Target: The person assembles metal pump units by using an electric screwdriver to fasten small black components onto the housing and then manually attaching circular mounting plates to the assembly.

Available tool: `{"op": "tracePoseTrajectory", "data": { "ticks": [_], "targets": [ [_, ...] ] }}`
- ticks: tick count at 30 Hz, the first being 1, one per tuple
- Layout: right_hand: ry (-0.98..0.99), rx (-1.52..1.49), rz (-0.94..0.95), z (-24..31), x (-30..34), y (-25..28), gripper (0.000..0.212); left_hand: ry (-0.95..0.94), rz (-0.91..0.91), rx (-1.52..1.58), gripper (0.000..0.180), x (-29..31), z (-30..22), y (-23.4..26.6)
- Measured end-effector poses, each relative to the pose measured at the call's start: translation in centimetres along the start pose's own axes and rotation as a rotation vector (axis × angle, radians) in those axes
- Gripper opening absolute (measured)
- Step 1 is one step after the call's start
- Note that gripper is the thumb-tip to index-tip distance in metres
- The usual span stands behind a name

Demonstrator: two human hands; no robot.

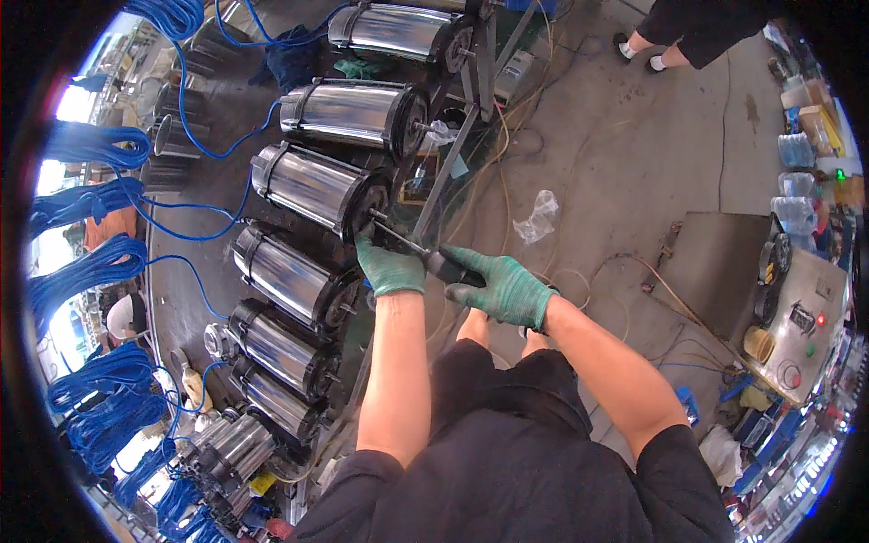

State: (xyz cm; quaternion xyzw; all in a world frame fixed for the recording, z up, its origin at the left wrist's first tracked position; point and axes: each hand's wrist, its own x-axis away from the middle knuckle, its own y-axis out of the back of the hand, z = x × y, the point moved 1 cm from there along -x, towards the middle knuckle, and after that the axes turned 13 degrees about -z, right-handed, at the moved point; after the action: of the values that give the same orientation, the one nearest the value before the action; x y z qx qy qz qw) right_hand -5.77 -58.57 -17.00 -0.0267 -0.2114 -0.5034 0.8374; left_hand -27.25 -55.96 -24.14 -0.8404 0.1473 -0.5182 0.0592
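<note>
My right hand, in a green glove, is closed around the dark handle of a screwdriver. The tool's long thin shaft slants up and left to the black end of a shiny steel motor cylinder lying on its side. Close under that shaft is my left hand, also gloved in green, its fingers curled against the cylinder's end. Whatever those fingertips pinch is hidden. A short spindle sticks out of the cylinder's end face, just above the screwdriver tip.
More steel cylinders lie in a row along the dark bench. Coiled blue cables hang at the left. Clear plastic film and thin hoses lie on the floor. A metal control box stands right; another person's legs show at the top.
</note>
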Motion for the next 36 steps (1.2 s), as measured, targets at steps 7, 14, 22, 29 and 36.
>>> {"op": "tracePoseTrajectory", "data": {
  "ticks": [7, 14, 22, 29, 36],
  "targets": [
    [-0.083, 0.001, 0.028, 1.2, 0.0, 0.3, 0.072, 0.005, 0.041, -0.008, 0.030, -0.5, -0.1, 0.6],
    [-0.097, -0.027, 0.047, 0.8, -0.2, 0.3, 0.073, -0.006, 0.049, -0.015, 0.038, -0.1, 0.3, 0.3],
    [-0.060, -0.057, 0.100, -0.7, -0.2, 0.5, 0.076, 0.043, 0.184, 0.004, 0.032, 0.3, -0.3, 2.0],
    [-0.004, -0.109, 0.066, -1.7, -0.9, 0.0, 0.072, -0.023, 0.248, -0.120, 0.034, 0.4, -0.9, 2.3],
    [-0.080, -0.010, 0.135, 0.0, -1.4, 1.2, 0.075, -0.024, 0.194, -0.076, 0.035, -0.9, -1.0, 2.9]
  ]
}}
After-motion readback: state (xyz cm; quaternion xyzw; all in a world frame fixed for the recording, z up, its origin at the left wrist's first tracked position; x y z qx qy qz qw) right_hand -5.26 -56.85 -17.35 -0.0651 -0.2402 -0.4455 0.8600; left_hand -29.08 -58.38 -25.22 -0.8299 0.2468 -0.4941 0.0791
